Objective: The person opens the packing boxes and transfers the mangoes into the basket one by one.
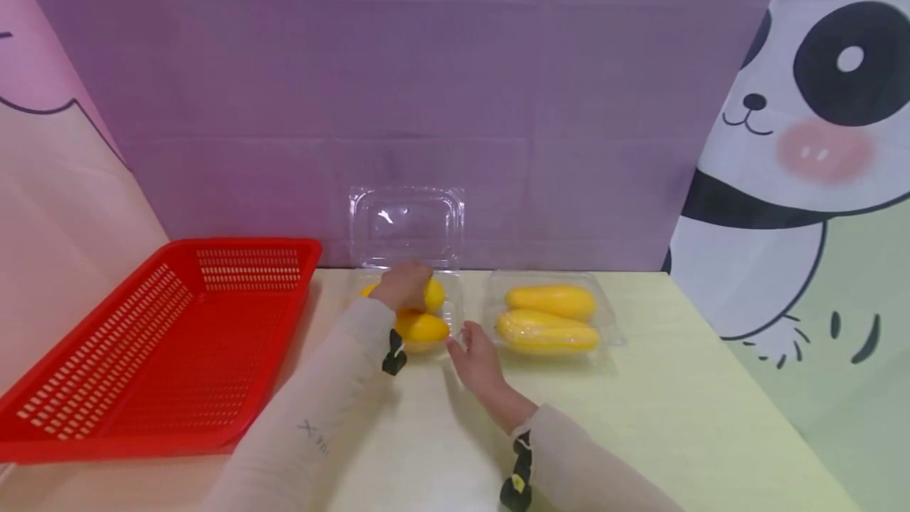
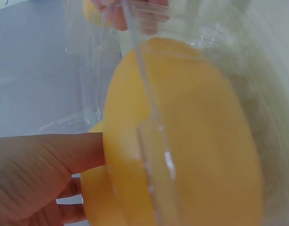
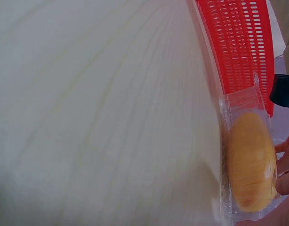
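Observation:
An open clear plastic clamshell box holds two smooth, oval yellow fruits. My left hand reaches in from above and grips the rear yellow fruit; in the left wrist view its thumb goes down between the two fruits. The front yellow fruit lies along the near wall, large in the left wrist view. At the box's right near corner, my right hand holds the edge with thumb and fingers. The transparent lid stands raised at the back.
To the right sits a second clear box with two long yellow fruits. A large red plastic basket stands on the left of the pale table. A purple cloth backdrop rises behind the table.

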Demonstrator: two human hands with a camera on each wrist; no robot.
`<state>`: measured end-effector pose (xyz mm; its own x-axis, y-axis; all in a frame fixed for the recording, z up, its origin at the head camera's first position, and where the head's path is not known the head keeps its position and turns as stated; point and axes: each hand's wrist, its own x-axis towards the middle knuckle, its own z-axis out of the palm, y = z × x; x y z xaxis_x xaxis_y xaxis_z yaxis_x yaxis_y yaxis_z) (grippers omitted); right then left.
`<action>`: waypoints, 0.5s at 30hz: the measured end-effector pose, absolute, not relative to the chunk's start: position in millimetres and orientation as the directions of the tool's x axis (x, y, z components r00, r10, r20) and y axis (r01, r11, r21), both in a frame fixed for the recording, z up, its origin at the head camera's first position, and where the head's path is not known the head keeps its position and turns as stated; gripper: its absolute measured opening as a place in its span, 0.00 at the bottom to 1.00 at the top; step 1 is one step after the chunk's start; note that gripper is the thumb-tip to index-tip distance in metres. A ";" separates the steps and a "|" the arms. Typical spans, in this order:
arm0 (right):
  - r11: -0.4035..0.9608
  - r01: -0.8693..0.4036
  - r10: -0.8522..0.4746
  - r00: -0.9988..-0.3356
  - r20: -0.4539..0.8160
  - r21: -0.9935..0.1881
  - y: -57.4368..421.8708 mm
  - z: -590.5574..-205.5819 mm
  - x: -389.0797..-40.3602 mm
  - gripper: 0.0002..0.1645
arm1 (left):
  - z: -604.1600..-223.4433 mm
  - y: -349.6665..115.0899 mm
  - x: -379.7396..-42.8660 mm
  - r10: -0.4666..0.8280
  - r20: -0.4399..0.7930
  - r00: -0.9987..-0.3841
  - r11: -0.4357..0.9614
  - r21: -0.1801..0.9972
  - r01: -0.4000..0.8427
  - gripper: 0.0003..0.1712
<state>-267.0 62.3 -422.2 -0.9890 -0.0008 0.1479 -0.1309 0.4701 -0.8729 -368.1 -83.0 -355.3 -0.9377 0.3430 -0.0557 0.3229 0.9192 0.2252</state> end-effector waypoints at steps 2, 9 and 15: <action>0.468 -0.124 -0.002 -0.990 0.140 -0.875 62.1 -422.1 -267.2 0.28 | -355.5 -83.9 -369.1 0.348 -0.055 -0.936 0.918 0.224 0.328 0.26; 0.466 -0.122 0.000 -0.991 0.137 -0.876 62.6 -423.2 -267.5 0.28 | -354.2 -85.9 -368.6 0.399 -0.030 -0.917 0.901 0.197 0.386 0.26; 0.473 -0.142 -0.003 -0.987 0.159 -0.870 63.0 -423.7 -267.6 0.28 | -351.2 -86.8 -364.2 0.408 -0.034 -0.912 0.896 0.205 0.393 0.28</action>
